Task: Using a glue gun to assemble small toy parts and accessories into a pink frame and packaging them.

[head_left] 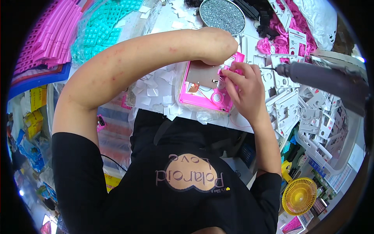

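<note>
A pink plastic casing (223, 106) lies on the table in front of me, on a clear plastic wrap. A grey plate (200, 74) sits inside it, with a copper-coloured patch and a round ring near its lower edge. My right hand (244, 85) is closed at the casing's right side, its fingertips bent over small parts there. My left arm reaches across from the left, and my left hand (220, 46) is bent over the casing's far edge. Its fingers are hidden beneath it. A dark electric screwdriver (319, 74) hangs to the right, its bit pointing toward my right hand.
A round tin of small silver screws (222, 16) stands at the back. White plastic panels (286, 109) are heaped at right, some in a clear bin (343, 156). Pink parts (278, 41) lie behind them. Teal pieces (97, 37) and pink racks (48, 35) are at left. White paper bits (152, 92) are scattered about.
</note>
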A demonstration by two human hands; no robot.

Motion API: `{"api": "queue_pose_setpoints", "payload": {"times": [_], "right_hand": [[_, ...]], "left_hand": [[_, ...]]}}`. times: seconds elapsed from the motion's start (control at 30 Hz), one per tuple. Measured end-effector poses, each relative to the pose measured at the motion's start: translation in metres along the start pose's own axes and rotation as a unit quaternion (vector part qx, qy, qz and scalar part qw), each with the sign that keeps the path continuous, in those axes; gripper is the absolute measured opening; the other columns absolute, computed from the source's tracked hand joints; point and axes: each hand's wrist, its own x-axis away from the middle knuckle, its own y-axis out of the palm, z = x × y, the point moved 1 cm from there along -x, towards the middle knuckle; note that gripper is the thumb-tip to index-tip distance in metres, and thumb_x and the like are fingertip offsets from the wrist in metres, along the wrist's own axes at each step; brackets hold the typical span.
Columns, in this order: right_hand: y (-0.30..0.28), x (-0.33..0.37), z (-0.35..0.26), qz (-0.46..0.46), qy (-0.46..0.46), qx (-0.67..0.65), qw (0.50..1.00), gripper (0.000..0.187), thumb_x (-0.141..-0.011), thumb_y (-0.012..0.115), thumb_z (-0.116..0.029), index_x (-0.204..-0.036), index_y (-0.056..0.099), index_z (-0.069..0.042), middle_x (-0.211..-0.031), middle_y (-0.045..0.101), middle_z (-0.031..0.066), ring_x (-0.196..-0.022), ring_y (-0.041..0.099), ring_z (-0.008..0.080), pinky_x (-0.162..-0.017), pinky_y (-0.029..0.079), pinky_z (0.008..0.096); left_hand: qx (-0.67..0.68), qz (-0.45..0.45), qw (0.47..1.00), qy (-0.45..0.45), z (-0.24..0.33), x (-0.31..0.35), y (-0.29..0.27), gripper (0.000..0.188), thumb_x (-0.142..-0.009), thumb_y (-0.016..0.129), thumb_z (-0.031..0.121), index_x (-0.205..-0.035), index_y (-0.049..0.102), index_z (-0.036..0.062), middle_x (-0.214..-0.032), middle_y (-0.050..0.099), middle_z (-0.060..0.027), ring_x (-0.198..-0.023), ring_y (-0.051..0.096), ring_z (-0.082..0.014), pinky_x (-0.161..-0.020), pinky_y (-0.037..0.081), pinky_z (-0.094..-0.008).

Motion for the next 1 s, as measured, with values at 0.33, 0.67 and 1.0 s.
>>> {"api": "queue_pose_setpoints", "payload": {"times": [0.33, 0.67, 1.0], "right_hand": [[0.007, 0.002, -0.018, -0.037, 0.038, 0.099, 0.994, 0.041, -0.082, 0.071, -0.009, -0.123, 0.068, -0.009, -0.11, 0.062, 0.012, -0.096, 0.057, 0.0334, -0.082, 0.052, 0.0435], [0.003, -0.003, -0.018, -0.099, 0.046, 0.119, 0.987, 0.045, -0.082, 0.07, -0.009, -0.126, 0.065, -0.005, -0.11, 0.059, 0.0155, -0.099, 0.056, 0.0339, -0.084, 0.052, 0.0434], [-0.065, 0.06, -0.015, 0.218, 0.003, -0.165, 0.962, 0.028, -0.079, 0.062, 0.0, -0.105, 0.072, 0.005, -0.082, 0.068, 0.0165, -0.072, 0.065, 0.0321, -0.069, 0.053, 0.0413]], "left_hand": [[-0.102, -0.027, 0.988, 0.117, 0.002, -0.002, 0.009, 0.017, -0.087, 0.061, 0.012, -0.09, 0.069, -0.0018, -0.083, 0.07, -0.0222, -0.082, 0.071, -0.0388, -0.073, 0.056, -0.0468], [0.122, 0.153, 0.978, 0.068, -0.023, -0.008, -0.015, 0.021, -0.089, 0.063, 0.021, -0.099, 0.071, 0.0044, -0.086, 0.073, -0.0164, -0.082, 0.07, -0.0362, -0.076, 0.055, -0.0456], [0.021, 0.326, 0.941, -0.089, -0.064, 0.001, -0.03, 0.017, -0.084, 0.064, 0.019, -0.09, 0.072, 0.0043, -0.087, 0.071, -0.0204, -0.086, 0.069, -0.0402, -0.076, 0.054, -0.0497]]}}
